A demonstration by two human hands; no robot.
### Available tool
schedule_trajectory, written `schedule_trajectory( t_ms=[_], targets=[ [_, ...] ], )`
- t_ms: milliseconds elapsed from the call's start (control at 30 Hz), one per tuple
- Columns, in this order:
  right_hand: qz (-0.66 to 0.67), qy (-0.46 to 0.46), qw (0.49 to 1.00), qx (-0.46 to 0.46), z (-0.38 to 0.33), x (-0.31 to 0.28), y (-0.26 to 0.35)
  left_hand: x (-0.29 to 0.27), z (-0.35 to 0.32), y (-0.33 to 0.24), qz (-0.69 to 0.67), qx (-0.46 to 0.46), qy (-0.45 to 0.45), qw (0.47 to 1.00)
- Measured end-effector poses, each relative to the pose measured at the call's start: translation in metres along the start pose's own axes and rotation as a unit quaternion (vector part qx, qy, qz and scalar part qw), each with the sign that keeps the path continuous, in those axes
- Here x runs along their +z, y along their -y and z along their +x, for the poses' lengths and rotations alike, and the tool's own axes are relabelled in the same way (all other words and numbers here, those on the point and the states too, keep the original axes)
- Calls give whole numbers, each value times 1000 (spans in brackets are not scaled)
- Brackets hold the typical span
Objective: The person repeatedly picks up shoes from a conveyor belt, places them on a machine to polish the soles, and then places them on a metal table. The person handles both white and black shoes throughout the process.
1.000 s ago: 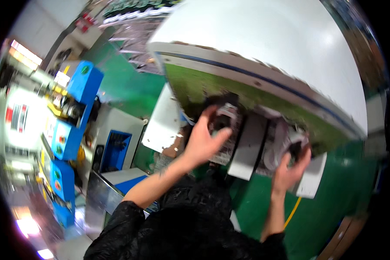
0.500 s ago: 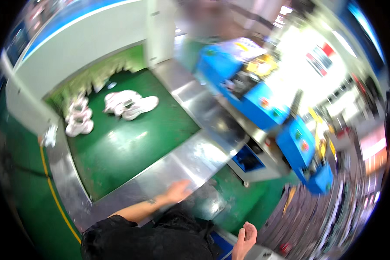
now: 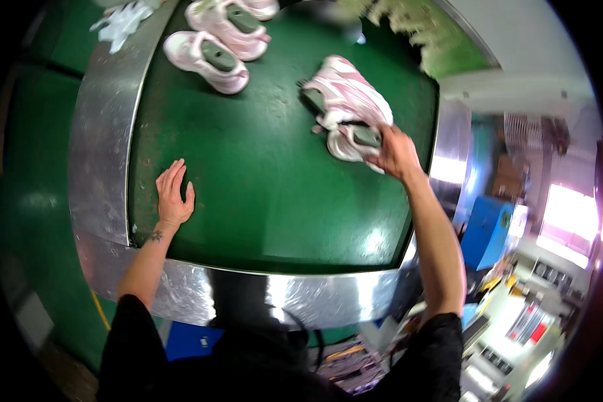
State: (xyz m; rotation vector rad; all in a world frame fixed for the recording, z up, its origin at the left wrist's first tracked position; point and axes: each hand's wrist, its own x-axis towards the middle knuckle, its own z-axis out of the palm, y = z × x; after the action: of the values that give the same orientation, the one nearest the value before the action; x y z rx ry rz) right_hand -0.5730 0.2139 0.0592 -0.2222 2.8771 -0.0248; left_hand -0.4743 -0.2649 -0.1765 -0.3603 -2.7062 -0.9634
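While right grip (image 3: 398, 154) pinches a shoe (image 3: 340, 143), left grip (image 3: 174, 199) spread, empty: pickup step, seemingly; next needs a clean lift.

A second ago both hands are at two blurred shoes under a green fringe; now the person faces a smooth green flat surface (image 3: 268, 201) framed in shiny metal. The bare right hand (image 3: 396, 155), empty and near the lower edge half a second ago, now grips one end of a pink-and-white shoe (image 3: 340, 145) with a grey-green inside. The bare left hand (image 3: 174, 195) shifts from the near metal frame (image 3: 181, 288) to over the surface's near left corner. A blue box-shaped machine (image 3: 487, 231) now shows at the right.
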Motion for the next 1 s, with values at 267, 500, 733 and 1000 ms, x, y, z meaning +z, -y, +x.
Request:
schedule_trajectory(
  t_ms=[267,500,733,1000],
  targets=[
    [392,-190,880,190,-252,13,123,15,-28,-36,-2,-127,14,992],
    [154,-258,899,-319,-360,-113,93,-99,27,-333,-683,-227,558,413],
    [748,-326,577,35,-505,-22,96,-83,-43,-480,-558,19,436,705],
    [711,-353,490,360,-680,24,-38,52,-139,-703,-538,-115,351,758]
  ],
)
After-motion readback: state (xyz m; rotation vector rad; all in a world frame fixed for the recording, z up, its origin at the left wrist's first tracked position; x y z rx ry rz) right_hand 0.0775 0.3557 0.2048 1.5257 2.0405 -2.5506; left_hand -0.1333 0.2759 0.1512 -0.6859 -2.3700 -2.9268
